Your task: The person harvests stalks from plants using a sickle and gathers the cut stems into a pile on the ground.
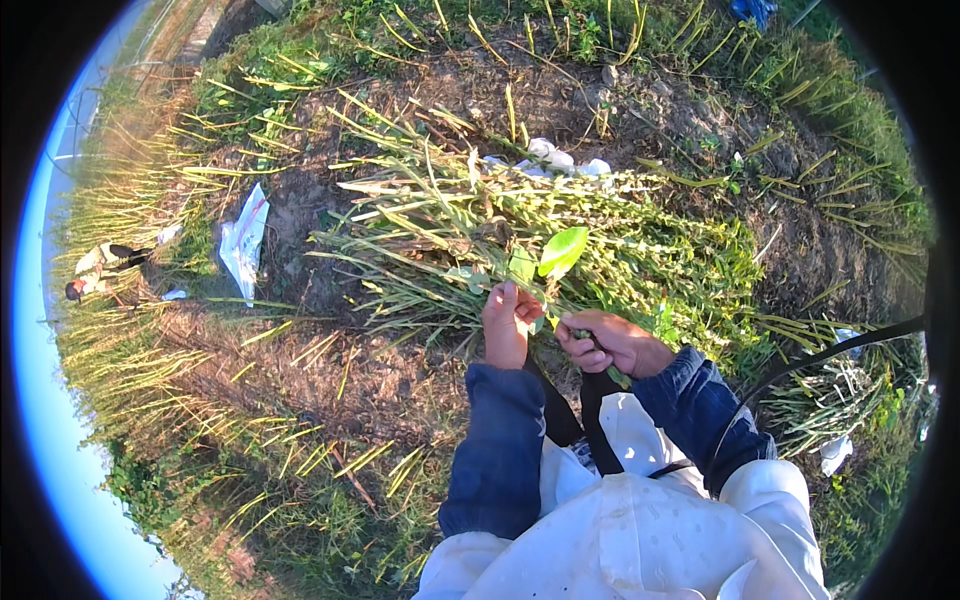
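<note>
Leafy stem held between two hands, right above the stalk pile!

And here, at the near edge of the heap, a leafy green stem (547, 298) is gripped by both hands. By the left hand (507, 325), raised with its back turned partly outward, the stem is pinched between thumb and forefinger; whether a leaf is caught in that pinch as well cannot be told. By the right hand (612, 342), just beside it, the stem is clasped with the fingers curled in, and a bit of green is seen poking out below. Over the knuckles, a broad bright leaf (563, 252) is lit up by the sun.

Behind the hands, the ground is covered by a big pile of cut stalks (420, 235), their bare ends pointed left, their leafier ends spread right. Along its far edge, white bundles (560, 160) are partly hidden by the stalks. Out to the left, a white plastic sheet (243, 245) is seen on the soil, and farther off, another person (97, 262) is glimpsed, bent low among the stubble. At the right, a smaller heap of stalks (830, 400) is crossed in view by a black cable (800, 362). Both forearms are covered by dark blue sleeves (497, 440).
</note>
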Demonstrator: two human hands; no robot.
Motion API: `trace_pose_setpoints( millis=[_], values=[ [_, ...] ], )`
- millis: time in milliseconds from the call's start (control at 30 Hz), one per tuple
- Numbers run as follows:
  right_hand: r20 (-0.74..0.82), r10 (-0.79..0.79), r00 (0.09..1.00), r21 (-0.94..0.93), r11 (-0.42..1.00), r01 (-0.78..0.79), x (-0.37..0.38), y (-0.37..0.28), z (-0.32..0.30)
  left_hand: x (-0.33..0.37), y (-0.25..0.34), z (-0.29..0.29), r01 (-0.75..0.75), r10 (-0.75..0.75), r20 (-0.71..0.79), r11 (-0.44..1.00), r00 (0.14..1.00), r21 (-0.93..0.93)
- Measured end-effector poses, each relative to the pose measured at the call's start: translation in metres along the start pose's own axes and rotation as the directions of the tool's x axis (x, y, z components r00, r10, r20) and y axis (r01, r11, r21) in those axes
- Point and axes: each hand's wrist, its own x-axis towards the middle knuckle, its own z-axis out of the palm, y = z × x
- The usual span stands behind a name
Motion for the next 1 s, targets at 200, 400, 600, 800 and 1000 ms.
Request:
trace_pose_setpoints(
  millis=[200, 400, 600, 800, 1000],
  values=[
    [0.091, -0.013, 0.996, 0.102, 0.995, 0.004, -0.004, -0.011, 0.001, -0.010, 0.003, 0.022, -0.158, 0.225, -0.106, 0.886, 0.968, 0.436],
    [0.137, -0.013, 0.990, 0.245, 0.969, -0.022, -0.003, -0.008, -0.002, -0.012, 0.001, 0.062, 0.161, -0.113, 0.136, 0.891, 0.984, -0.424],
    [0.169, -0.009, 0.986, 0.262, 0.964, -0.036, 0.001, -0.002, 0.002, -0.001, -0.025, 0.021, 0.393, -0.056, 0.501, 0.697, 0.864, -0.600],
    [0.118, 0.014, 0.993, 0.228, 0.973, -0.041, 0.001, -0.008, 0.005, 0.001, -0.025, 0.021, 0.168, -0.169, 0.026, 0.926, 0.985, -0.338],
    [-0.292, -0.044, 0.955, -0.265, 0.964, -0.037, -0.004, -0.012, 0.006, -0.001, 0.012, -0.003, -0.015, 0.119, -0.246, 0.921, 0.962, 0.389]
  ],
)
